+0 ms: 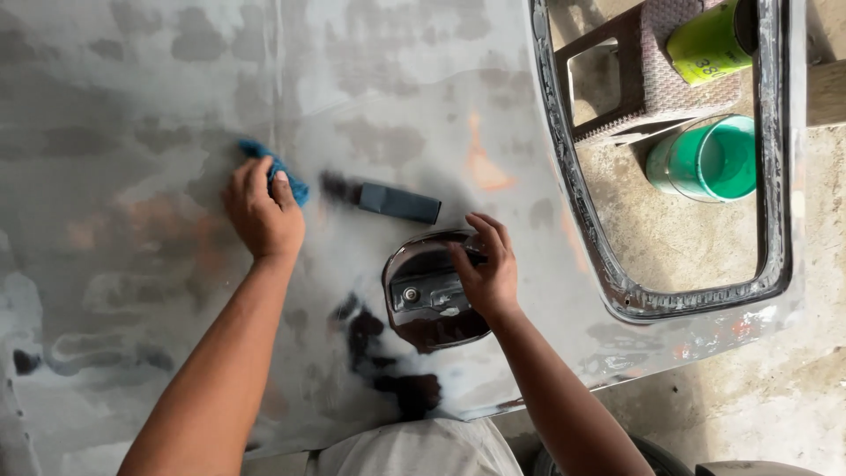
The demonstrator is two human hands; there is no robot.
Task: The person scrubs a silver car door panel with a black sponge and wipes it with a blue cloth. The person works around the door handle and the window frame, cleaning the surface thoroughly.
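- left hand (pixel 263 214) presses blue cloth (pixel 284 174) flat on sanded car panel (pixel 132 106), fingers clenched over it
- right hand (pixel 487 269) rests loosely open on fuel-filler recess (pixel 427 295), grasping nothing
- dark sanding block (pixel 398 203) lies between hands, long axis left-right, nearer right hand

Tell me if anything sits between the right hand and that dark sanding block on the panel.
Nothing visible does. The right hand rests on the rim of the door-handle recess, and the dark sanding block lies just above it on bare sanded door panel. The left hand presses a blue cloth farther left, off that path.
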